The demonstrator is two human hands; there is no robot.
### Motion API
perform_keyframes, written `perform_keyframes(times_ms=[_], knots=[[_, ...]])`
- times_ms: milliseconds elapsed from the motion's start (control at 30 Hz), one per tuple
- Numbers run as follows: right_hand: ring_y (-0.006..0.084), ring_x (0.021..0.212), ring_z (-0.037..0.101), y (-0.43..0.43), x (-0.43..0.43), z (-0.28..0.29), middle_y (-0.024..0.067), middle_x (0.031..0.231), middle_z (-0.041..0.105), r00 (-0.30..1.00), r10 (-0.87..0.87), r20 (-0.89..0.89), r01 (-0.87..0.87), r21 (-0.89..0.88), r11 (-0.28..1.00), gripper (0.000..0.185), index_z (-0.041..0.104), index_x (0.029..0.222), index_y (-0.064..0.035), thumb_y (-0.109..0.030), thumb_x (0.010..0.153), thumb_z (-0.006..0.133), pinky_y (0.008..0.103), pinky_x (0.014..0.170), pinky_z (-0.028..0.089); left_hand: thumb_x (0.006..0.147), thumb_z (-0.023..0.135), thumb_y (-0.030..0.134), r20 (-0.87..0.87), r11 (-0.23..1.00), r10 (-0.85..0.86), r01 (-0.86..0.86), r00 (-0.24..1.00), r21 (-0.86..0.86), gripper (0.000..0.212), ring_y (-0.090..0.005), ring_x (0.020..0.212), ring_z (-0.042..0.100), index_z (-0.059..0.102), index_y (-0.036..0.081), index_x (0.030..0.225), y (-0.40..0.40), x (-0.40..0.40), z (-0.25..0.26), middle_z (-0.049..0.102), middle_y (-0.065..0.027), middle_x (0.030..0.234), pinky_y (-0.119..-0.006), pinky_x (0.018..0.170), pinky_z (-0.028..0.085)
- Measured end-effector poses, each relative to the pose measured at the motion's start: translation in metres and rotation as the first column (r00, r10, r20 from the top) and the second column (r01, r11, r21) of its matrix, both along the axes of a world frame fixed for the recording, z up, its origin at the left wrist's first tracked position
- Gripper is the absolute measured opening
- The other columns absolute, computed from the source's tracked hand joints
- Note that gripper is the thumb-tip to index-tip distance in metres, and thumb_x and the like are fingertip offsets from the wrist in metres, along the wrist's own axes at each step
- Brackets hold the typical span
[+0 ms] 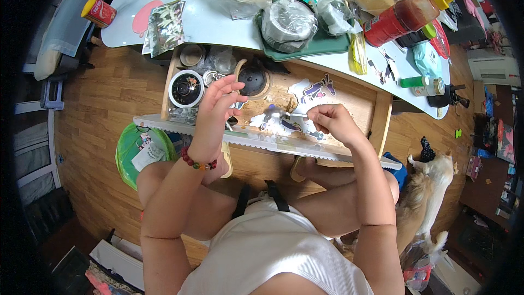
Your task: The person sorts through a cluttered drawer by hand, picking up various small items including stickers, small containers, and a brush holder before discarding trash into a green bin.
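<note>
An open wooden drawer (356, 102) lies before me, pulled out below the table. My right hand (333, 123) pinches the handle of a metal spoon (297, 114) above the drawer's right half. The spoon's bowl looks blurred. Under it are several paper cutouts (315, 90) with printed figures. My left hand (221, 100) is raised over the drawer's left half, fingers apart, holding nothing. Near it are a round black lid with a white rim (186, 89), a dark round lid (251, 81), a small cup (191, 55) and clear plastic bags (221, 59).
A green tray (303, 54) with a plastic-wrapped pot (289, 24) overhangs the drawer's back. On the table (196, 32) stand a red sauce bottle (403, 18) and a red can (99, 11). A green-lined bin (127, 155) is at left. Two cats (425, 196) are on the floor at right.
</note>
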State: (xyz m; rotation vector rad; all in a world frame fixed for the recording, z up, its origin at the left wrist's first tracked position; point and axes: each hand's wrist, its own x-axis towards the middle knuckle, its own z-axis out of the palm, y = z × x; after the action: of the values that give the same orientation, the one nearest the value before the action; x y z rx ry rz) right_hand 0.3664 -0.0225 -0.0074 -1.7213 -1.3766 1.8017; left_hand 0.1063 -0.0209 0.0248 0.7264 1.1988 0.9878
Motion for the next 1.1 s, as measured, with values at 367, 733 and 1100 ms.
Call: perform_keyframes(times_ms=[367, 733, 1100], knots=[[0.0041, 0.050, 0.039, -0.007, -0.008, 0.020, -0.0023, 0.056, 0.050, 0.931, -0.177, -0.319, 0.157, -0.085, 0.984, 0.014, 0.063, 0.087, -0.0007, -0.013, 0.083, 0.057, 0.0184, 0.047, 0.031, 0.076, 0.041, -0.006, -0.160, 0.936, -0.290, 0.315, 0.944, 0.157, 0.037, -0.0101, 0.085, 0.055, 0.051, 0.003, 0.110, -0.010, 0.005, -0.024, 0.058, -0.0068, 0.095, -0.022, 0.072, 0.043], [0.0062, 0.060, 0.052, -0.019, -0.024, 0.022, 0.0044, 0.071, 0.062, 0.924, -0.120, -0.363, 0.192, 0.168, 0.967, 0.013, 0.065, 0.090, 0.0000, -0.007, 0.081, 0.059, 0.0182, 0.055, 0.041, 0.079, 0.057, -0.003, 0.156, 0.917, -0.398, 0.397, 0.904, 0.037, 0.028, -0.0117, 0.093, 0.055, 0.053, -0.001, 0.107, -0.019, 0.022, -0.007, 0.059, -0.0056, 0.095, -0.024, 0.082, 0.044], [0.0158, 0.071, 0.055, -0.027, -0.041, 0.016, 0.0068, 0.081, 0.062, 0.959, 0.059, -0.276, 0.184, 0.769, 0.612, 0.025, 0.066, 0.094, -0.0032, 0.005, 0.070, 0.064, 0.0249, 0.063, 0.043, 0.074, 0.065, 0.002, 0.142, 0.930, -0.297, 0.252, 0.944, 0.266, 0.015, -0.0111, 0.087, 0.057, 0.063, 0.001, 0.089, -0.024, 0.023, -0.007, 0.062, -0.0052, 0.088, -0.024, 0.077, 0.045]])
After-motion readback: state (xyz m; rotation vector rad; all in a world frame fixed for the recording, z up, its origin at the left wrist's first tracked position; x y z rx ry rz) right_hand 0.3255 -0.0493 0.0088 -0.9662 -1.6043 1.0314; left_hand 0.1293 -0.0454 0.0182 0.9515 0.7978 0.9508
